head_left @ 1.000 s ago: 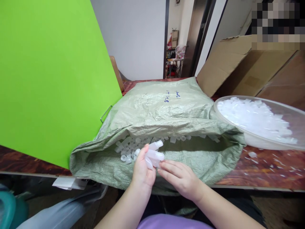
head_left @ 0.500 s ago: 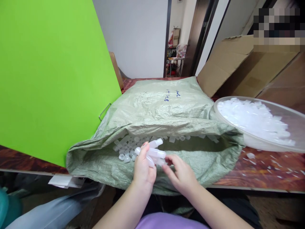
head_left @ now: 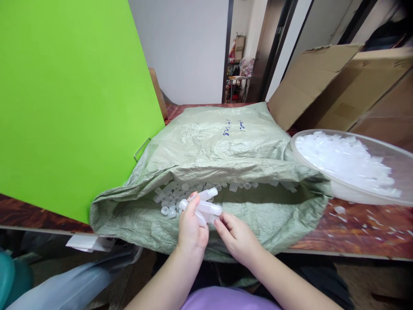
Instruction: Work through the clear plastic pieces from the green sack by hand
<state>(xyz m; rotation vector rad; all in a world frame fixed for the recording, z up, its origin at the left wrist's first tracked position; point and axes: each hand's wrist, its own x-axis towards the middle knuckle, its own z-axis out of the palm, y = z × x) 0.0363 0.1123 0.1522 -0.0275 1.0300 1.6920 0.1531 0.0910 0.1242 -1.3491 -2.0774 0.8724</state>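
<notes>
Several translucent white plastic tubes (head_left: 209, 208) lie fanned out in my left hand (head_left: 192, 228), whose fingers are wrapped round them. My right hand (head_left: 238, 236) is at the right ends of the tubes, thumb and fingers pinched on the lowest one, which is partly hidden. Both hands are over the open mouth of a pale green woven sack (head_left: 238, 146) with blue handwriting. Inside the sack, to the left of the tubes, small white plastic pieces (head_left: 171, 200) lie heaped.
A clear basin (head_left: 325, 170) piled with white caps stands at right, with white scraps on the red-brown table (head_left: 358, 245) before it. A bright green board (head_left: 74, 103) rises at left. An open cardboard box (head_left: 364, 86) is behind the basin.
My right hand has moved slightly left and closed in on the lowest tube. My left hand and its tubes have shifted a little to the left.
</notes>
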